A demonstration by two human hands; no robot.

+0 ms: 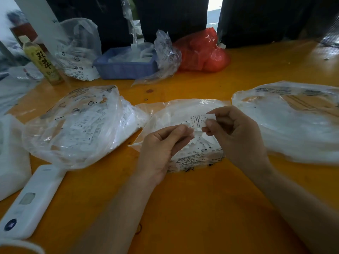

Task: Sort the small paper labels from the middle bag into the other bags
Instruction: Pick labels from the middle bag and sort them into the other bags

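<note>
Three clear plastic bags lie on the orange table. The middle bag (185,110) holds several small white paper labels. The left bag (73,123) is full of labels, some marked S. The right bag (293,123) holds a flat white pile. Both hands hover over the middle bag. My right hand (236,136) pinches a small printed paper label (199,121) between thumb and forefinger. My left hand (163,145) has its fingers curled, with the fingertips pinching the label's lower left edge.
At the back stand a blue basket (126,67) of labels, a red plastic bag (203,50), a clear printed bag (78,50) and a yellow-labelled bottle (43,61). A white flat device (31,200) lies front left, beside a white block (11,158).
</note>
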